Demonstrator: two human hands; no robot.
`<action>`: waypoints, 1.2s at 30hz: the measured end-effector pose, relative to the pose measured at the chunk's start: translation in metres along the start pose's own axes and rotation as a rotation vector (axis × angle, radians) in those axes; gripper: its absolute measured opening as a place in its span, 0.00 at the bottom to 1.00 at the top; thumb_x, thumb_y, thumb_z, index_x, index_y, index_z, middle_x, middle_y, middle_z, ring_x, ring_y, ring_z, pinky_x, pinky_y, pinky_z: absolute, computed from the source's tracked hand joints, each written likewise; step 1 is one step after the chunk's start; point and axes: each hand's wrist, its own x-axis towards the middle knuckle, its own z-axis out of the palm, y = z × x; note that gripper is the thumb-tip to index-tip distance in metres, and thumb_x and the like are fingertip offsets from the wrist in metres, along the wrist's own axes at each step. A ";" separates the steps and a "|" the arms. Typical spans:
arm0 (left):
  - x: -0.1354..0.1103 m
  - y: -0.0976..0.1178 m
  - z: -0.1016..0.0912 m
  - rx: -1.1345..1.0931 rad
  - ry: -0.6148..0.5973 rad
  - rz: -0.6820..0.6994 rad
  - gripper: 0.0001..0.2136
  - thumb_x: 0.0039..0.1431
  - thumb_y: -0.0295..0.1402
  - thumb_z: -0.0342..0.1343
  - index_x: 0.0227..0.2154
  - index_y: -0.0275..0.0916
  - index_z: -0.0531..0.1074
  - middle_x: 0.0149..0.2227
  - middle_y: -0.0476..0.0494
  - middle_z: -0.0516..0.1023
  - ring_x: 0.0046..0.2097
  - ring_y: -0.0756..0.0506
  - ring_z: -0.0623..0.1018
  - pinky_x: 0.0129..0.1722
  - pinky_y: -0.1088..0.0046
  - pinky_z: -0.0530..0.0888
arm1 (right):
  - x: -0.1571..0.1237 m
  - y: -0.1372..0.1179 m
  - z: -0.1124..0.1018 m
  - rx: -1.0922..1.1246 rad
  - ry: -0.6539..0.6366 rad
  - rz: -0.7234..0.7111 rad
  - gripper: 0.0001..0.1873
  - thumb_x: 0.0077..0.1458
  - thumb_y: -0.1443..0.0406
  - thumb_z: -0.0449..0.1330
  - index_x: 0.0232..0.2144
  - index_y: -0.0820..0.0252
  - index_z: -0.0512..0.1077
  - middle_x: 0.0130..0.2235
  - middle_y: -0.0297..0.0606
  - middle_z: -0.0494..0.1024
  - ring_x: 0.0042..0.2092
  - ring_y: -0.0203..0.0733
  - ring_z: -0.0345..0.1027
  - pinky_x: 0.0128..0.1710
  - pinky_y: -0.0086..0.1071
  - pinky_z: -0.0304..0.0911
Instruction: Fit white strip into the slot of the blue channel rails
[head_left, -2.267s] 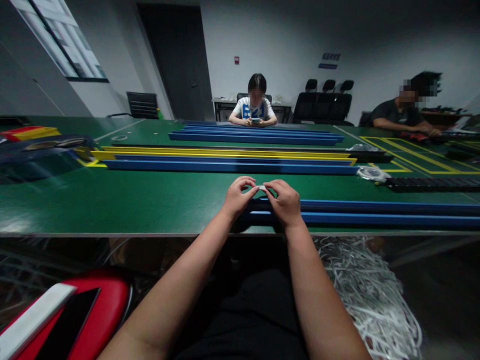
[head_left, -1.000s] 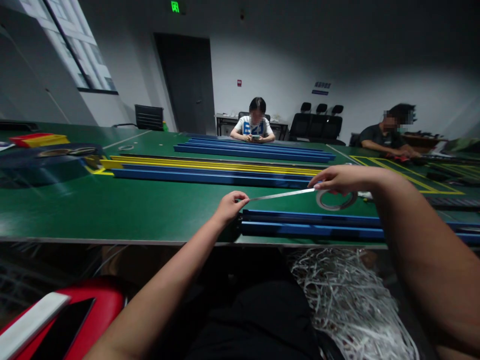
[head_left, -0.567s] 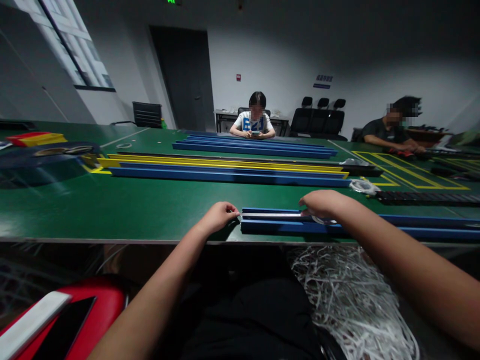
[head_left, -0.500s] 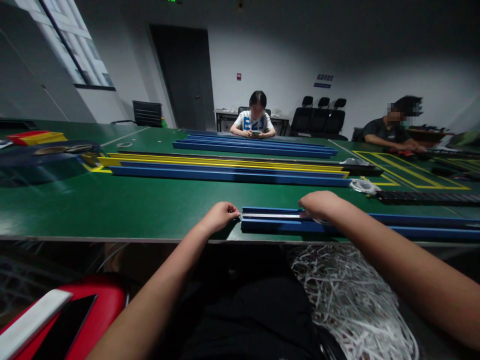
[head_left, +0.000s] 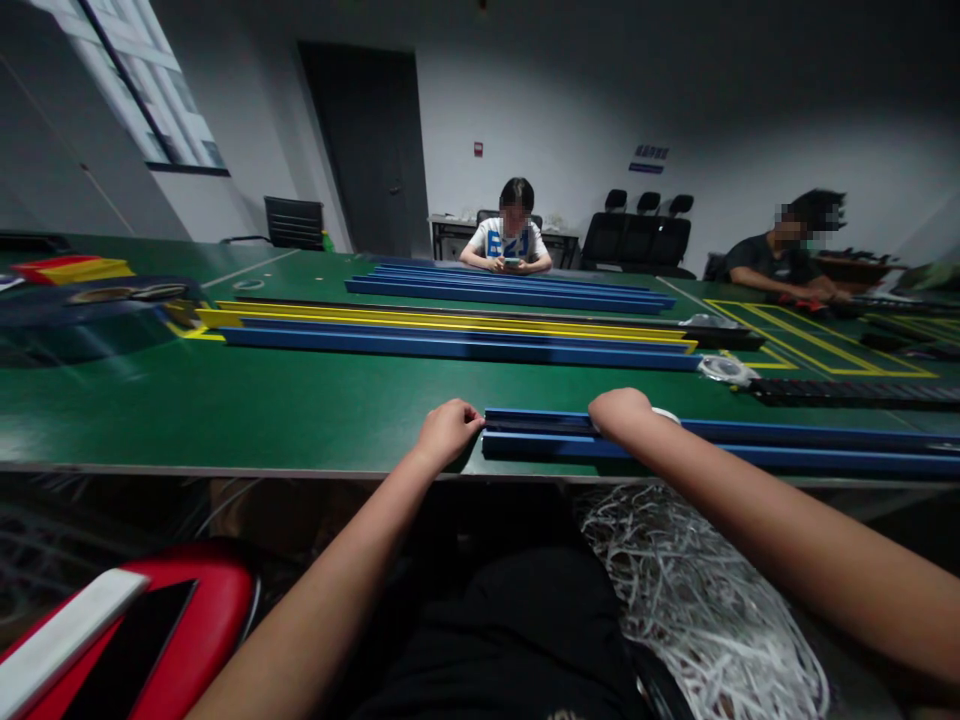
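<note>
My left hand (head_left: 448,428) is closed in a pinch at the left end of a long blue rail (head_left: 787,447) that lies along the near edge of the green table (head_left: 225,405). It presses the end of a thin strip of tape against the rail. My right hand (head_left: 620,412) is closed on a white tape roll (head_left: 664,413), of which only a sliver shows behind the knuckles. It rests on the rail a short way to the right. The tape between my hands lies down in the rail's groove and hardly shows.
More blue and yellow rails (head_left: 457,332) lie across the middle of the table, with blue ones (head_left: 510,285) farther back. One person (head_left: 508,232) sits at the far side and another (head_left: 784,258) at the right. White strip scraps (head_left: 697,610) pile below the table edge. A red object (head_left: 127,625) sits at bottom left.
My right hand pulled tape from the roll out to the right, then lowered it onto the blue rail. The strip, which showed white, now lies pressed down. My left hand stayed at the rail's end.
</note>
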 end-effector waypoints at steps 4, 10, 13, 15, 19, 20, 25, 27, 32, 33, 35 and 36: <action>-0.002 0.002 -0.001 0.018 0.025 0.036 0.08 0.56 0.40 0.57 0.29 0.43 0.77 0.37 0.43 0.80 0.38 0.43 0.77 0.35 0.71 0.66 | 0.004 0.003 0.004 0.031 0.019 -0.004 0.14 0.49 0.72 0.61 0.39 0.63 0.81 0.50 0.56 0.76 0.53 0.60 0.70 0.49 0.47 0.65; -0.003 0.003 -0.001 0.020 0.048 0.064 0.08 0.57 0.39 0.57 0.29 0.43 0.77 0.37 0.44 0.80 0.39 0.44 0.76 0.36 0.71 0.67 | 0.005 0.005 0.010 0.029 0.038 -0.014 0.17 0.52 0.72 0.57 0.43 0.66 0.79 0.50 0.58 0.76 0.52 0.59 0.70 0.49 0.47 0.65; -0.004 0.005 -0.001 0.009 0.053 0.064 0.07 0.57 0.39 0.57 0.29 0.43 0.77 0.38 0.44 0.80 0.40 0.44 0.76 0.37 0.72 0.67 | 0.006 0.005 0.011 0.069 0.040 0.013 0.16 0.51 0.72 0.59 0.43 0.67 0.79 0.49 0.60 0.76 0.52 0.59 0.71 0.49 0.46 0.65; -0.004 0.006 -0.001 0.003 0.051 0.056 0.08 0.56 0.39 0.57 0.29 0.43 0.77 0.38 0.44 0.80 0.40 0.44 0.76 0.37 0.72 0.67 | 0.006 0.005 0.011 0.071 0.041 0.018 0.17 0.51 0.72 0.59 0.44 0.67 0.79 0.49 0.59 0.76 0.52 0.57 0.71 0.49 0.45 0.66; -0.005 0.006 0.000 0.010 0.068 0.053 0.08 0.56 0.39 0.57 0.29 0.43 0.77 0.38 0.44 0.80 0.39 0.44 0.76 0.36 0.72 0.67 | 0.007 0.004 0.012 0.092 0.051 0.054 0.19 0.51 0.73 0.57 0.45 0.66 0.78 0.48 0.58 0.77 0.51 0.56 0.72 0.47 0.44 0.67; -0.005 0.006 0.000 0.018 0.072 0.052 0.08 0.56 0.39 0.57 0.29 0.43 0.77 0.38 0.44 0.80 0.39 0.44 0.76 0.36 0.72 0.67 | 0.008 0.003 0.013 0.102 0.059 0.068 0.19 0.51 0.73 0.57 0.45 0.66 0.78 0.48 0.58 0.76 0.51 0.56 0.72 0.46 0.44 0.67; -0.004 0.008 0.001 0.063 0.055 0.011 0.08 0.55 0.39 0.57 0.28 0.43 0.77 0.37 0.43 0.80 0.39 0.44 0.76 0.36 0.72 0.67 | 0.010 0.001 0.019 0.142 0.079 0.108 0.21 0.52 0.73 0.54 0.46 0.66 0.78 0.49 0.57 0.76 0.51 0.53 0.72 0.46 0.42 0.67; -0.002 0.008 0.001 0.070 0.042 0.001 0.07 0.54 0.39 0.57 0.28 0.43 0.76 0.36 0.44 0.80 0.38 0.44 0.76 0.36 0.73 0.67 | 0.009 0.001 0.020 0.161 0.077 0.122 0.21 0.52 0.73 0.53 0.47 0.66 0.78 0.50 0.57 0.76 0.51 0.53 0.72 0.46 0.42 0.68; 0.009 0.009 -0.001 0.012 -0.010 0.019 0.12 0.49 0.35 0.61 0.39 0.44 0.75 0.36 0.45 0.80 0.36 0.45 0.77 0.32 0.74 0.67 | 0.004 0.000 0.021 0.210 0.093 0.143 0.21 0.53 0.73 0.53 0.47 0.67 0.77 0.50 0.59 0.75 0.51 0.54 0.71 0.47 0.43 0.67; 0.013 0.010 -0.002 -0.005 -0.049 0.033 0.15 0.48 0.33 0.61 0.42 0.44 0.74 0.36 0.46 0.80 0.35 0.45 0.77 0.31 0.74 0.68 | 0.003 0.000 0.021 0.219 0.094 0.149 0.21 0.54 0.73 0.52 0.47 0.67 0.77 0.50 0.59 0.75 0.51 0.54 0.71 0.47 0.43 0.67; 0.022 0.014 -0.004 -0.010 -0.143 0.082 0.18 0.47 0.30 0.60 0.43 0.44 0.75 0.36 0.46 0.80 0.36 0.45 0.77 0.33 0.74 0.68 | 0.002 0.000 0.021 0.234 0.094 0.161 0.21 0.54 0.73 0.52 0.48 0.67 0.77 0.50 0.60 0.75 0.51 0.55 0.71 0.47 0.43 0.67; 0.028 0.016 -0.005 0.001 -0.189 0.117 0.17 0.46 0.29 0.59 0.42 0.44 0.75 0.37 0.45 0.80 0.37 0.45 0.77 0.34 0.74 0.69 | 0.002 0.000 0.021 0.238 0.094 0.163 0.21 0.55 0.72 0.53 0.48 0.67 0.77 0.50 0.60 0.75 0.52 0.55 0.71 0.48 0.43 0.67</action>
